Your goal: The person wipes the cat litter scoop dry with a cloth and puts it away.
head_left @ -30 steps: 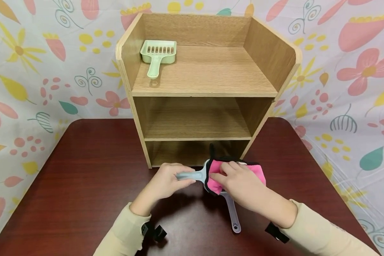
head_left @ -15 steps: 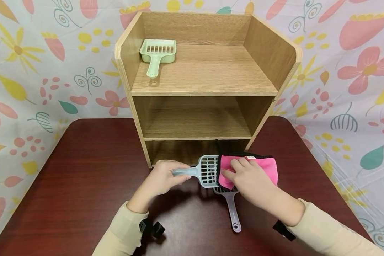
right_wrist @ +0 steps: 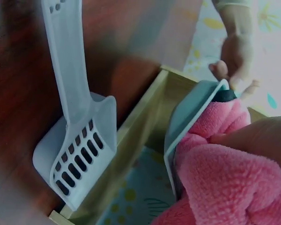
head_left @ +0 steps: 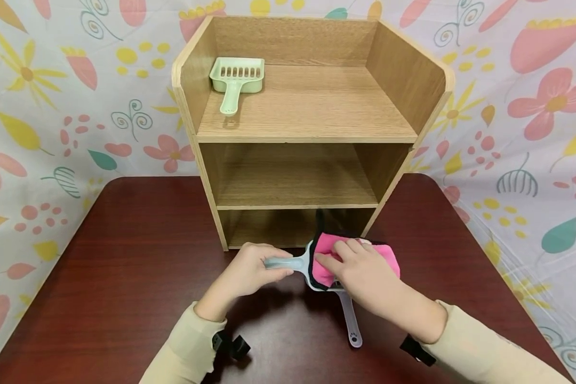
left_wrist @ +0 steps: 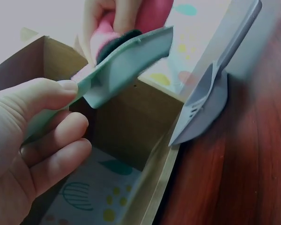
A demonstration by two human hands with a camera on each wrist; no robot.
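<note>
The left hand [head_left: 259,271] is positioned in front of the shelf unit [head_left: 312,104]. Its grip is closed around the handle of the pale blue scoop [head_left: 293,263], with the thumb on one face and the fingers curled against the other. The blue scoop is held level above the counter [head_left: 125,277], its handle pointing toward the person's left.

The right hand [head_left: 367,277] is at the head of the blue scoop. Its grip grasps the pink cloth [right_wrist: 220,183], which is bunched under the bent fingers. The cloth covers most of the scoop head and contacts its rim; its black edging lies along the rim nearest the handle.

The grey scoop [right_wrist: 79,112] lies on the counter below the cloth, together with a matching grey tray [right_wrist: 46,152]. Its handle extends toward the person; in the head view, its slotted end is mostly hidden by the cloth and the blue scoop.

The light green scoop [head_left: 231,98] rests in a green tray [head_left: 253,88] at the left of the top shelf. Patterned fabric [head_left: 105,101] hangs behind the counter. Each sleeve [head_left: 187,336] has a black fitting [head_left: 230,345] near the wrist.
</note>
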